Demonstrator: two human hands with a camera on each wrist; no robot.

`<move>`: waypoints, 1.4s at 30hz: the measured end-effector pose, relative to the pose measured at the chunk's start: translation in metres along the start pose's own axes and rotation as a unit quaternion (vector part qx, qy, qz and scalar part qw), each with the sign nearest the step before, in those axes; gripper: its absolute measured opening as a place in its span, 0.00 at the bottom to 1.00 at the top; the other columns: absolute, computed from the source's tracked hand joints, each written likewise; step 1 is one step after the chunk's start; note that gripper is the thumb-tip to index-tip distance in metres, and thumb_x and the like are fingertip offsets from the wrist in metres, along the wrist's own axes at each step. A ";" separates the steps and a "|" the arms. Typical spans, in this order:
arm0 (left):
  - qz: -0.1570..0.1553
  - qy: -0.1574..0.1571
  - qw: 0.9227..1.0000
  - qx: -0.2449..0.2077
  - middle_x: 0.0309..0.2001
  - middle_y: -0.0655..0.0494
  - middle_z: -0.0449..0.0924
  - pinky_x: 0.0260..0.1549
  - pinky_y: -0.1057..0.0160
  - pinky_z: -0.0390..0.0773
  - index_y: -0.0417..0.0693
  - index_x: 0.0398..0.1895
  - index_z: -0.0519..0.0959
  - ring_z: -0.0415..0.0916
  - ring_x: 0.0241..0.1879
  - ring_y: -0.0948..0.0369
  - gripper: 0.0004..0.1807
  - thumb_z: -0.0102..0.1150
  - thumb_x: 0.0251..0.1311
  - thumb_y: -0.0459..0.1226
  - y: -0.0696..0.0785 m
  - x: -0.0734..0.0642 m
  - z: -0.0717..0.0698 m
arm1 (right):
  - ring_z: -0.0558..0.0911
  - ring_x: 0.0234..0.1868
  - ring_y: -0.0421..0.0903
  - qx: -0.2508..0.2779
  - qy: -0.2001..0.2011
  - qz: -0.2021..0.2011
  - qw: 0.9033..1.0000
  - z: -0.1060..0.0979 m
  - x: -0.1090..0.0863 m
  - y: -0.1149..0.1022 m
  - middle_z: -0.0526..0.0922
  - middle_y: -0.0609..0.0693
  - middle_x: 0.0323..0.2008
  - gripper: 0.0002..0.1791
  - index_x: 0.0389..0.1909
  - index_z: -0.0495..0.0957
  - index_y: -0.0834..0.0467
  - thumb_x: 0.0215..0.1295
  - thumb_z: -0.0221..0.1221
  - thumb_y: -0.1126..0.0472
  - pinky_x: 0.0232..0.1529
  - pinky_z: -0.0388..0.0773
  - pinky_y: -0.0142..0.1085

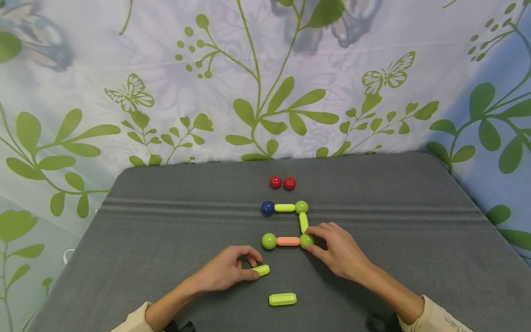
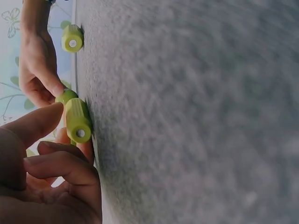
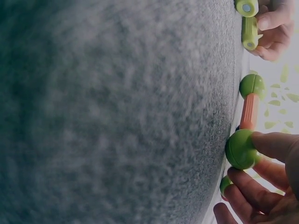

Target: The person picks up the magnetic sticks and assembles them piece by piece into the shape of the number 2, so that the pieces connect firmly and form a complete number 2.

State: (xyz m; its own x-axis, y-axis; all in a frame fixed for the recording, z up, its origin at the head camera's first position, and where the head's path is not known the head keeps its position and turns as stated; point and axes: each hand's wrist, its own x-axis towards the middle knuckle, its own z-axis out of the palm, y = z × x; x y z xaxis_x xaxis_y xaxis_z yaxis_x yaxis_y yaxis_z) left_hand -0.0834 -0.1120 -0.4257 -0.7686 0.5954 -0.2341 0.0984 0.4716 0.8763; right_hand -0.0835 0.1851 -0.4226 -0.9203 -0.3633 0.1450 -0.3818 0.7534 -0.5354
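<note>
My left hand holds a yellow-green magnetic rod between thumb and fingers, close over the table. A silver disc shows in the rod's end in the left wrist view. With thumb and fingertips my right hand pinches a green ball at the corner of a joined chain. From that ball an orange rod runs left to another green ball. A yellow-green rod leads away to a third green ball, then a further rod and a dark blue ball.
Two red balls sit side by side beyond the chain. Nearer the front lies a loose yellow-green rod. All rest on a grey cloth-covered table, with a leaf-patterned curtain hanging behind its far edge.
</note>
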 end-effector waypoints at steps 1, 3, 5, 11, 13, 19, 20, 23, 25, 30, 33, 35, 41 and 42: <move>0.001 0.000 1.000 0.002 0.36 0.60 0.78 0.19 0.70 0.65 0.47 0.45 0.82 0.63 0.19 0.68 0.13 0.70 0.58 0.36 0.000 0.000 0.001 | 0.77 0.44 0.43 0.000 0.000 0.000 1.000 0.000 0.000 0.000 0.82 0.41 0.41 0.16 0.48 0.83 0.53 0.59 0.70 0.59 0.43 0.76 0.45; 0.007 0.002 1.000 0.011 0.36 0.61 0.77 0.19 0.70 0.66 0.48 0.45 0.82 0.64 0.20 0.68 0.13 0.71 0.56 0.36 0.000 0.001 0.003 | 0.77 0.44 0.43 0.001 0.000 0.000 1.000 0.000 0.000 0.000 0.82 0.41 0.41 0.16 0.48 0.83 0.53 0.59 0.70 0.59 0.43 0.76 0.45; 0.017 0.005 1.000 0.023 0.35 0.61 0.77 0.20 0.70 0.66 0.49 0.44 0.82 0.65 0.20 0.68 0.13 0.71 0.55 0.36 0.000 0.002 0.005 | 0.77 0.44 0.44 0.000 0.000 0.001 1.000 0.001 0.000 0.000 0.82 0.41 0.41 0.16 0.48 0.83 0.54 0.59 0.70 0.59 0.43 0.76 0.45; 0.016 0.010 0.999 0.030 0.34 0.62 0.78 0.19 0.69 0.66 0.50 0.45 0.82 0.64 0.19 0.68 0.13 0.71 0.57 0.37 0.000 0.002 0.006 | 0.78 0.45 0.44 -0.003 0.002 -0.004 1.000 0.000 0.000 0.001 0.83 0.42 0.42 0.16 0.48 0.83 0.54 0.59 0.70 0.59 0.44 0.76 0.46; 0.010 0.013 1.000 0.017 0.34 0.61 0.78 0.18 0.69 0.66 0.49 0.46 0.81 0.63 0.18 0.68 0.13 0.69 0.59 0.37 0.001 0.002 0.004 | 0.78 0.45 0.44 -0.004 0.002 -0.006 1.000 0.000 0.000 0.001 0.83 0.42 0.42 0.16 0.48 0.83 0.54 0.59 0.70 0.59 0.44 0.76 0.45; 0.005 0.045 0.999 -0.009 0.34 0.58 0.78 0.16 0.69 0.65 0.46 0.48 0.81 0.61 0.17 0.67 0.12 0.66 0.62 0.38 0.004 0.002 0.002 | 0.77 0.45 0.44 -0.005 0.002 -0.005 1.000 0.000 0.000 0.000 0.83 0.42 0.42 0.16 0.48 0.83 0.54 0.59 0.70 0.59 0.43 0.76 0.45; 0.003 0.051 0.999 -0.011 0.34 0.58 0.78 0.16 0.69 0.65 0.46 0.48 0.80 0.60 0.17 0.67 0.12 0.65 0.63 0.38 0.005 0.002 0.002 | 0.77 0.45 0.44 -0.005 0.002 -0.005 1.000 0.000 0.000 0.000 0.83 0.42 0.42 0.16 0.48 0.83 0.54 0.59 0.70 0.59 0.44 0.76 0.45; -0.001 0.061 0.998 -0.013 0.35 0.57 0.79 0.17 0.69 0.65 0.45 0.49 0.80 0.60 0.17 0.67 0.13 0.65 0.63 0.38 0.006 0.003 0.001 | 0.77 0.45 0.44 -0.006 0.001 -0.005 1.000 -0.001 -0.001 0.000 0.83 0.42 0.42 0.16 0.48 0.83 0.54 0.59 0.70 0.59 0.44 0.76 0.46; -0.002 0.064 0.998 -0.014 0.36 0.57 0.79 0.18 0.68 0.65 0.44 0.49 0.79 0.61 0.18 0.66 0.13 0.64 0.64 0.39 0.006 0.004 0.001 | 0.78 0.45 0.44 -0.006 0.002 -0.005 1.000 -0.001 -0.001 0.000 0.83 0.42 0.42 0.16 0.48 0.83 0.54 0.59 0.70 0.59 0.44 0.76 0.46; -0.008 0.067 0.997 -0.026 0.36 0.56 0.80 0.20 0.67 0.67 0.43 0.51 0.78 0.64 0.19 0.65 0.16 0.63 0.64 0.40 0.007 0.006 0.002 | 0.78 0.45 0.44 -0.007 0.003 -0.007 1.000 -0.001 -0.001 0.000 0.83 0.43 0.42 0.16 0.48 0.83 0.54 0.58 0.71 0.60 0.44 0.76 0.46; -0.013 0.069 0.997 -0.030 0.37 0.56 0.81 0.20 0.67 0.67 0.42 0.52 0.77 0.65 0.19 0.64 0.17 0.64 0.64 0.41 0.007 0.007 0.003 | 0.78 0.46 0.44 -0.008 0.003 -0.006 1.000 -0.001 0.000 0.000 0.83 0.43 0.43 0.16 0.48 0.83 0.54 0.58 0.71 0.60 0.45 0.76 0.46; -0.015 0.071 0.997 -0.032 0.37 0.56 0.81 0.20 0.67 0.67 0.42 0.53 0.77 0.66 0.20 0.64 0.18 0.64 0.64 0.41 0.007 0.007 0.003 | 0.78 0.46 0.45 -0.009 0.004 -0.005 1.000 -0.001 0.000 0.000 0.83 0.43 0.43 0.16 0.48 0.83 0.54 0.58 0.71 0.60 0.45 0.76 0.46; -0.023 0.072 0.996 -0.046 0.39 0.54 0.82 0.19 0.67 0.69 0.41 0.54 0.76 0.67 0.19 0.64 0.18 0.63 0.65 0.40 0.008 0.008 0.003 | 0.78 0.45 0.44 -0.008 0.004 -0.006 1.000 0.000 0.000 0.000 0.83 0.43 0.42 0.16 0.47 0.83 0.55 0.58 0.71 0.60 0.44 0.76 0.46; -0.025 0.072 0.996 -0.048 0.39 0.54 0.81 0.19 0.67 0.69 0.41 0.54 0.76 0.67 0.19 0.64 0.18 0.62 0.65 0.40 0.008 0.008 0.002 | 0.78 0.45 0.44 -0.007 0.004 -0.005 1.000 0.000 0.000 0.000 0.83 0.43 0.42 0.16 0.47 0.83 0.55 0.58 0.71 0.60 0.44 0.76 0.46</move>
State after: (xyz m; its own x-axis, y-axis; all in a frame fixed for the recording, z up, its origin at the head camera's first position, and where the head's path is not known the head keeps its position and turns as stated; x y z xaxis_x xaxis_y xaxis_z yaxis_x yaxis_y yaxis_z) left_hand -0.0870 -0.1022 -0.4219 -0.8546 0.4701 -0.2207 0.0031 0.4296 0.9030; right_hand -0.0837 0.1855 -0.4224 -0.9168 -0.3674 0.1568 -0.3927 0.7570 -0.5223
